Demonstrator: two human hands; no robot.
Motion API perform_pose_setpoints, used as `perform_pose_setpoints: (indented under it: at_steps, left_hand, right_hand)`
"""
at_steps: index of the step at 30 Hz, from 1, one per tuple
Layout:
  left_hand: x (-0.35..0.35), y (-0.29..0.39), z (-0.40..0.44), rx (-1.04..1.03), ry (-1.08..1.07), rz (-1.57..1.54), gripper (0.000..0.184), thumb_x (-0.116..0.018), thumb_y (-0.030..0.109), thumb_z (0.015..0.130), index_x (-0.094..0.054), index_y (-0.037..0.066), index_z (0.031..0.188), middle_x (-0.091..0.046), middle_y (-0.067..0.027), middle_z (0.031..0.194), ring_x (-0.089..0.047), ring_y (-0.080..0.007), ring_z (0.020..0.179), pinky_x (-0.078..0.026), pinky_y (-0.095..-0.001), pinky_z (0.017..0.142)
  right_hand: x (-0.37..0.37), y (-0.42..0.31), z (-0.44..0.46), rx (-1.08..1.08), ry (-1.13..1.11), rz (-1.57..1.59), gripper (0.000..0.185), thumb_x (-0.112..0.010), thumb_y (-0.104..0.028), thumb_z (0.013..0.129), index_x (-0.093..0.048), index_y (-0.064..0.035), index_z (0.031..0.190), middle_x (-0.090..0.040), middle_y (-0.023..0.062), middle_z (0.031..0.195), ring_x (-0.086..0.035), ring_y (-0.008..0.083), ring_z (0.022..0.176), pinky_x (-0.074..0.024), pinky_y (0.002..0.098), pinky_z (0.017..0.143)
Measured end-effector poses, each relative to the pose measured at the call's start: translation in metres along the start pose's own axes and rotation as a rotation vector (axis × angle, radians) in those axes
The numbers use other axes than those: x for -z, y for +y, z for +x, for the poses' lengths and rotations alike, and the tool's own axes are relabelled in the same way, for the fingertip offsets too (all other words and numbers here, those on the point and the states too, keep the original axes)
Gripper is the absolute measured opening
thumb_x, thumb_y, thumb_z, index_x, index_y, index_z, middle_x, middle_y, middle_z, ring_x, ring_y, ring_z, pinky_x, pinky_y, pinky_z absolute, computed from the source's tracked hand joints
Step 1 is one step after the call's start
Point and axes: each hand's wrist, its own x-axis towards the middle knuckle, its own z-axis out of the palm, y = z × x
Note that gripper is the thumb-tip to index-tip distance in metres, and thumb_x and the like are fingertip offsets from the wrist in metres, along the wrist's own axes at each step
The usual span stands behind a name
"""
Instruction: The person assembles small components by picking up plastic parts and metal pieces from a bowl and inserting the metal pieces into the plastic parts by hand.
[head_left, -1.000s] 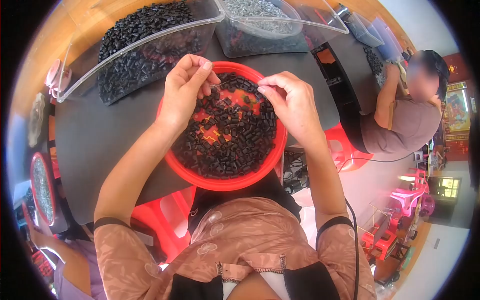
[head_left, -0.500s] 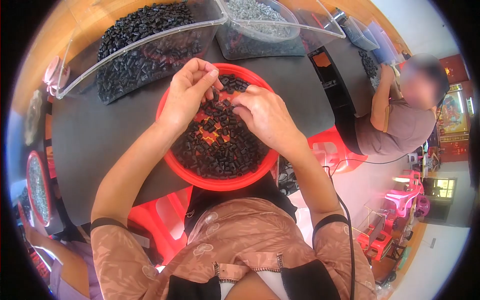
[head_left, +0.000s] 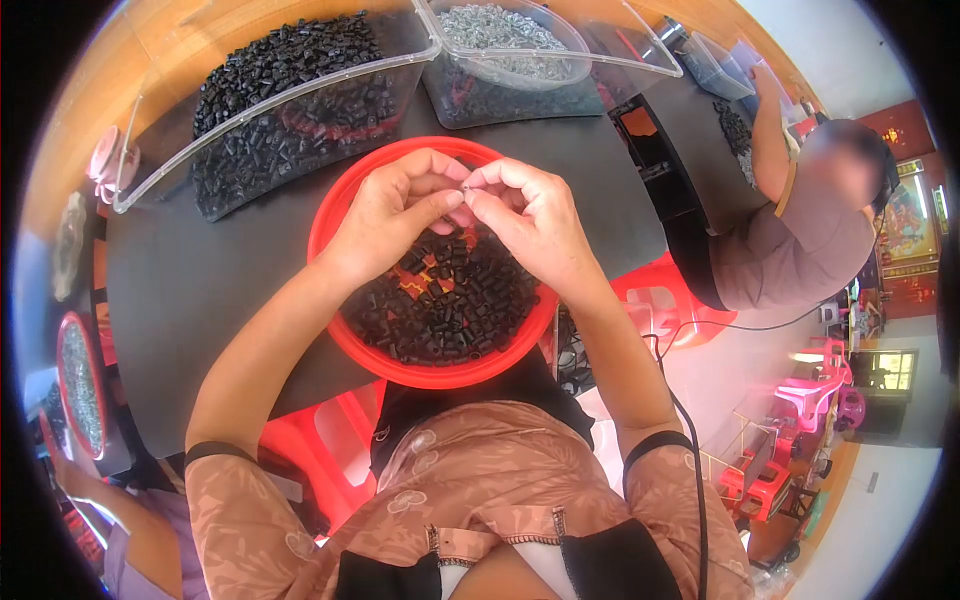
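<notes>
"How's your left hand [head_left: 400, 212]?"
"Its grip is pinched on a tiny piece [head_left: 466, 187], over the red bowl [head_left: 440, 375] of black bits [head_left: 450, 322]."
"And your right hand [head_left: 537, 222]?"
"Pinched on it too, from the right; neither's nearer. You can't tell the piece's long axis; it's too small."

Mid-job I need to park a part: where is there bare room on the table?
Widest: grey tabletop left of the red basin, nearside of the bin of black pieces. Smaller: between basin and black tray, beyond the right hand. Crowded: over the basin, where it meets the left hand, and the far side, where clear bins stand.
</notes>
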Motion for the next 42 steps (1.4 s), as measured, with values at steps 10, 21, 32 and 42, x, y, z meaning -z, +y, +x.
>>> perform_pose_setpoints:
  at_steps: [10,21,32,42]
  left_hand:
    - [0.006,-0.001,0.001,-0.053,0.151,0.006,0.015,-0.060,0.005,0.093,-0.056,0.001,0.108,-0.066,-0.0061,0.091,-0.063,-0.0097,0.080,-0.048,-0.0224,0.066]
    - [0.006,0.000,0.002,-0.062,0.276,0.095,0.010,-0.059,0.005,0.092,-0.056,0.001,0.102,-0.064,-0.0050,0.089,-0.060,-0.0086,0.078,-0.047,-0.0228,0.065]
    - [0.007,-0.006,0.004,-0.102,0.256,0.095,0.011,-0.060,0.008,0.093,-0.056,0.000,0.101,-0.062,-0.0029,0.085,-0.057,-0.0068,0.073,-0.046,-0.0227,0.062]
    - [0.002,-0.006,-0.003,-0.075,0.082,0.362,0.015,-0.056,0.016,0.098,-0.057,0.001,0.095,-0.060,-0.0009,0.077,-0.056,-0.0060,0.070,-0.046,-0.0218,0.060]
  right_hand:
    - [0.008,-0.005,0.005,-0.047,0.109,-0.026,0.012,-0.068,-0.007,0.085,-0.068,0.0012,0.094,-0.068,0.0063,0.081,-0.062,0.0086,0.068,-0.0490,0.0233,0.062]
    - [-0.022,-0.003,0.001,0.317,-0.093,-0.701,0.009,-0.069,-0.006,0.076,-0.071,-0.0088,0.084,-0.060,0.0106,0.075,-0.061,0.0304,0.071,-0.0466,0.0402,0.062]
    - [-0.027,-0.003,0.006,0.294,-0.124,-0.882,0.008,-0.068,-0.008,0.075,-0.068,-0.0034,0.081,-0.063,0.0112,0.079,-0.062,0.0300,0.072,-0.0451,0.0427,0.065]
    - [-0.013,0.001,0.002,0.585,0.213,-0.698,0.019,-0.074,-0.005,0.068,-0.058,-0.0078,0.079,-0.055,0.0051,0.073,-0.056,0.0261,0.066,-0.0436,0.0375,0.064]
